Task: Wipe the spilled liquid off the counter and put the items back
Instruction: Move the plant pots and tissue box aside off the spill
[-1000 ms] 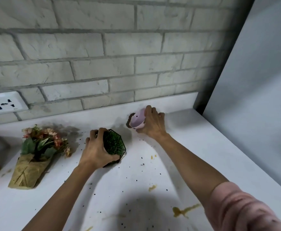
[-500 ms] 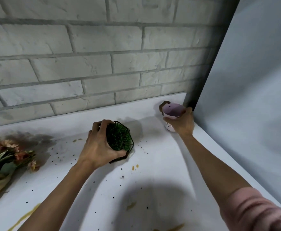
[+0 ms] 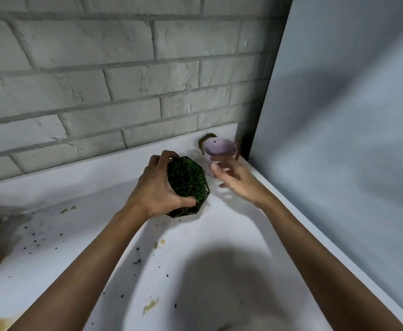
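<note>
Nearest the camera, the white bench [image 3: 52, 271] carries yellow-brown smears of spilled liquid [image 3: 150, 305] and a scatter of black specks [image 3: 137, 261]. None of it has been wiped, and no cloth is in sight.

Farther in, the left hand [image 3: 157, 189] grips the green plant [image 3: 187, 181] in its black wire frame, fingers curled over the top and thumb round the near side. It has carried the plant toward the back right corner since half a second ago, so the plant now sits just beside the pink cup [image 3: 219, 146]. Whether its base rests on the bench or hangs just off it cannot be told.

The right hand [image 3: 236, 177] has changed most. Half a second ago it was wrapped round the cup. Now it is off the cup with fingers loose and spread, holding nothing, and blurred with motion.

The cup stands upright in the far corner, against the brick wall [image 3: 124, 68] and the grey side panel [image 3: 339, 115], with a brown object [image 3: 204, 139] just behind it (too small to identify).

In my judgement the cup is parked and the plant is about to join it. That clears the stained middle of the bench for wiping, which is yet to begin.
</note>
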